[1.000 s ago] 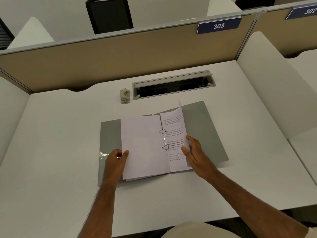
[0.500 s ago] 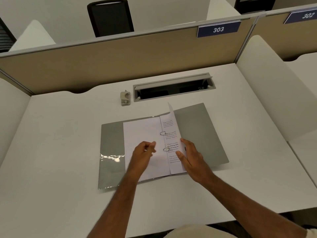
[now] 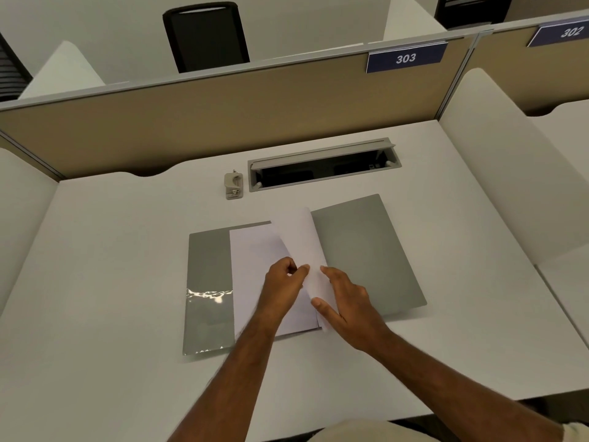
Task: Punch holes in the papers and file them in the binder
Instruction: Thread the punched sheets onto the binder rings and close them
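On the white counter (image 3: 95, 282) before you lies the grey binder (image 3: 366, 250), spread open and flat, with the papers (image 3: 255, 266) resting on its left half and middle. Your left hand (image 3: 282, 282) curls its fingers and pinches the edge of one raised sheet (image 3: 299, 237), which arches up over the binder's spine. Your right hand (image 3: 345, 301) rests just beside it with fingers loosely extended, touching the same sheet's lower part from the right. The binder rings are hidden behind the sheet and your hands. Farther back, well apart from the binder, the small beige hole punch (image 3: 234, 185) stands just left of the open cable tray (image 3: 323, 149) set into the counter.
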Tool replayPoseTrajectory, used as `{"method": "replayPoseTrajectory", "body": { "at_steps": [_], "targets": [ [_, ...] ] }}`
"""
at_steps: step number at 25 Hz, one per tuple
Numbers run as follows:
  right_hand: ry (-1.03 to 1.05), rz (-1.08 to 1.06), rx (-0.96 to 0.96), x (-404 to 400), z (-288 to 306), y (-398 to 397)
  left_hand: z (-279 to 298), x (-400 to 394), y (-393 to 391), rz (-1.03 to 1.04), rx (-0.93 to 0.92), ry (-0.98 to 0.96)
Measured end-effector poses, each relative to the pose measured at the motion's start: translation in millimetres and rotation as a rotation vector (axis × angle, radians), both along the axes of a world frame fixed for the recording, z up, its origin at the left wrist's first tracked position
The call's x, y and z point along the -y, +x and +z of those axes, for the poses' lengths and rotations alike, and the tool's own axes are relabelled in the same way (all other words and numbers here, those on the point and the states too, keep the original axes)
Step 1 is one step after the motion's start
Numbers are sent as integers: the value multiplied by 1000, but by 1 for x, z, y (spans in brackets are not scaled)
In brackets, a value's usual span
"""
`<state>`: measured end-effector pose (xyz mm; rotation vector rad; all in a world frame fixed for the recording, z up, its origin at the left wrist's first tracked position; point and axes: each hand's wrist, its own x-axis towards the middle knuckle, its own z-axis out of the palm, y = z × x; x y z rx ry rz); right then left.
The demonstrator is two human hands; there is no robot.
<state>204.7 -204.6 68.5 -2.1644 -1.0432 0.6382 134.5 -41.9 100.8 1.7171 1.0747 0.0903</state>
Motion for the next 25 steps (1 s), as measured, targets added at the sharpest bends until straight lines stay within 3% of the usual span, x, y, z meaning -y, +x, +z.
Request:
{"method": "replayPoseTrajectory", "body": {
  "at_steps": [12,25],
  "targets": [
    [-17,-108,-83,-4,-13,24,-2,-59,-65,235,67,3],
    [-120,-8,-155,-35,-29,28,-42,-88,-99,335,-128,-40]
  ]
}}
